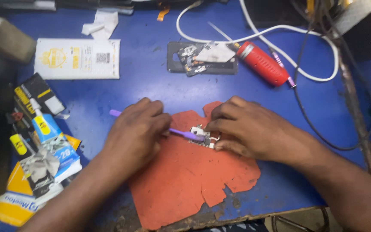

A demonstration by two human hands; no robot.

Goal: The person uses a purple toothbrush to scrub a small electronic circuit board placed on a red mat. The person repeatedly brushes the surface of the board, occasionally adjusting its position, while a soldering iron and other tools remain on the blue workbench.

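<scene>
Both hands meet over a torn orange mat (185,180) on the blue tabletop (151,86). The left hand (136,131) is curled, knuckles up, gripping a purple toothbrush (181,133) — its head lies on a small circuit board (203,136). The right hand (247,129) arches over the board, fingertips pinching its edge against the mat. A red handheld tool (263,63) lies well apart, behind.

A white packet (77,58), a red cylindrical power tool (263,63), a white cable (318,36) and glue packaging (44,146) lie on the blue table (142,86).
</scene>
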